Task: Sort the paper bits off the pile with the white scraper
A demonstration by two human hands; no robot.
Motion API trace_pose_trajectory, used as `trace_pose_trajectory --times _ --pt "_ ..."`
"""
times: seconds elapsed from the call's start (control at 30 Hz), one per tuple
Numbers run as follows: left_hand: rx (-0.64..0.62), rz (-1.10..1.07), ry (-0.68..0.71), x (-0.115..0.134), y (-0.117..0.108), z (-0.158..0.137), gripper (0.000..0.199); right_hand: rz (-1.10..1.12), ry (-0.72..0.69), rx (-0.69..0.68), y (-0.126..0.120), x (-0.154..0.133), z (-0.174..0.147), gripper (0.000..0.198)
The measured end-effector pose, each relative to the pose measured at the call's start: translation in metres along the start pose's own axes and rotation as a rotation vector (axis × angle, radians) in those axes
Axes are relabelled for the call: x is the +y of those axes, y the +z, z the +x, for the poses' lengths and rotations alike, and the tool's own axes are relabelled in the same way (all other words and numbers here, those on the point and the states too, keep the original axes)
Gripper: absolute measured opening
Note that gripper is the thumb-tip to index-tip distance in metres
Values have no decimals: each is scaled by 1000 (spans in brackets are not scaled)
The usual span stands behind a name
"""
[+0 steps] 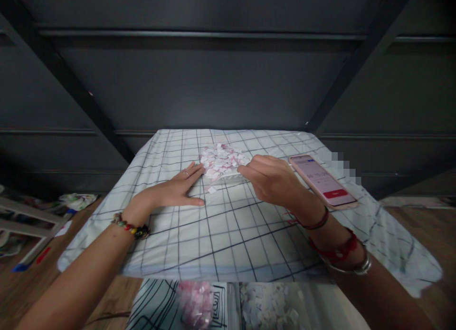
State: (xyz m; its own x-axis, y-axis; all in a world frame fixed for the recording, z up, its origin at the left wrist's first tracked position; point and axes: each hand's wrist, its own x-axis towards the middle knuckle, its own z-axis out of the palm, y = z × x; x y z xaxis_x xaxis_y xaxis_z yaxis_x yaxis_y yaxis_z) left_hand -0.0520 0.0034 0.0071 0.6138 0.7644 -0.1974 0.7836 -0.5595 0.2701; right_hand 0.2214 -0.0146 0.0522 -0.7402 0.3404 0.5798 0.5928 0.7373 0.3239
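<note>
A heap of small white and pink paper scraps [221,158] lies on the checked cloth, and what looks like a clear plastic tray [231,179] shows at its near edge. My left hand [176,186] rests flat on the cloth with fingers spread, its fingertips at the heap's left side. One loose scrap [212,189] lies just in front of the heap. At the right side of the heap, my right hand [269,179] is closed, thumb and fingers pinched together at the tray's edge. Whatever sits between those fingertips is hidden.
A phone [323,181] with a lit screen lies right of my right hand on the checked cloth [228,235]. Below the table edge are a bag of pink pieces [196,304] and a container of pale scraps [270,306]. A dark panelled wall [213,82] stands behind.
</note>
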Motion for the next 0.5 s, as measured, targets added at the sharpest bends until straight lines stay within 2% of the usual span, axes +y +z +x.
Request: trace_pose_trajectory --times 0.2,0.33,0.5 --pt "5 -10 2 1 0 0 102 80 -8 -21 -7 3 -1 22" --pt "-2 -14 -5 2 -1 0 101 84 -8 43 -9 5 -3 21" --pt "-4 -2 -17 0 0 0 101 116 -41 33 -9 7 -5 21"
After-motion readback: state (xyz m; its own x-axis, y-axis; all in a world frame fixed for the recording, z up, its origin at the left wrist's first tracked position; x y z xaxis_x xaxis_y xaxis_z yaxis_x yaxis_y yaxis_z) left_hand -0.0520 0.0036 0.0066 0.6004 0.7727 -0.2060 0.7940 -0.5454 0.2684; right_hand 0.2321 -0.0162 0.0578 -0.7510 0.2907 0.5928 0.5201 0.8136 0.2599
